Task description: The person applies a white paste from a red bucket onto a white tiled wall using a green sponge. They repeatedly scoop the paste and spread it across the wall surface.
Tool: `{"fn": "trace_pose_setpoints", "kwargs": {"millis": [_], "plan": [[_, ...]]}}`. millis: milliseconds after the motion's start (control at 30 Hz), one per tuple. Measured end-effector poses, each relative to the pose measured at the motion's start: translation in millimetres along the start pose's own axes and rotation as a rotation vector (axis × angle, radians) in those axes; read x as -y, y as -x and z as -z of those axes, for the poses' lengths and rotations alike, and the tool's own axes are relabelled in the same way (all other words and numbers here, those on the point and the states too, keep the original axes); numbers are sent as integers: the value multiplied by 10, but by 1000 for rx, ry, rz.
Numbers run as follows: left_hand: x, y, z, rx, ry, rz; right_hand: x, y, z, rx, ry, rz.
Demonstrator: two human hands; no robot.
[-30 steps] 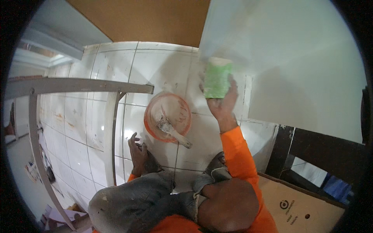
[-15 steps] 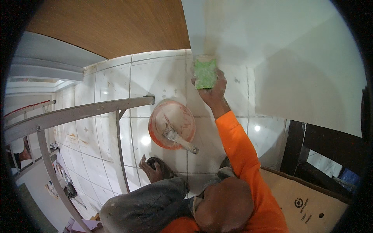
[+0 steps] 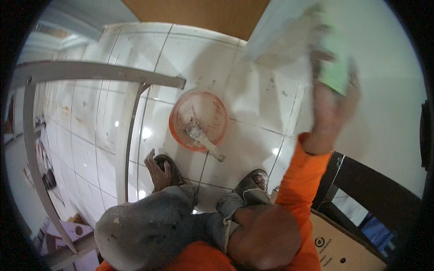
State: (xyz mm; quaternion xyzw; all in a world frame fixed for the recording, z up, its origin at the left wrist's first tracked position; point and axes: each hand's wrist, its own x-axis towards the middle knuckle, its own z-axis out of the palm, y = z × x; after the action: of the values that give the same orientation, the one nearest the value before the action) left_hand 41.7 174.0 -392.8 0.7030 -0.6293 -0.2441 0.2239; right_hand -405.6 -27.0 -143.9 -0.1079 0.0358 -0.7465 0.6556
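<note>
Metal frame [image 3: 99,71] stood left of orange bucket [image 3: 220,113], dark furniture [image 3: 375,180] right. Open tiles [image 3: 260,110] ran from bucket to pale wall [image 3: 384,99]. Right hand [image 3: 332,104] held green pad [image 3: 335,74] near wall; left hand [image 3: 158,173] hung half-spread by shoe [image 3: 175,171].

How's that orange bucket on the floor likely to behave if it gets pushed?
The orange bucket would probably slide, since the floor tiles look smooth and shiny. The tool inside, jutting past the rim, may swing or catch if bumped. Weight is hard to judge: whitish residue coats the inside, but its depth isn't clear.
</note>
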Motion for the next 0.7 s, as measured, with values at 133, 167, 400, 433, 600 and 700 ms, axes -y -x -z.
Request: {"fn": "trace_pose_setpoints", "kwargs": {"millis": [133,167,400,433,600,700], "plan": [[57,64,92,4,25,73,-31,225,-398,-65,91,53],[43,43,56,12,50,82,-56,291,-361,-96,152,59],[-121,-30,36,35,162,239,-486,370,293,-327,271,42],[-138,-52,17,32,152,215,-503,306,381,-359,282,37],[-224,-153,-92,18,160,168,-552,-79,298,-362,219,23],[-214,-176,-81,2,166,165,-432,-272,-91,-371,-2,-38]]}}
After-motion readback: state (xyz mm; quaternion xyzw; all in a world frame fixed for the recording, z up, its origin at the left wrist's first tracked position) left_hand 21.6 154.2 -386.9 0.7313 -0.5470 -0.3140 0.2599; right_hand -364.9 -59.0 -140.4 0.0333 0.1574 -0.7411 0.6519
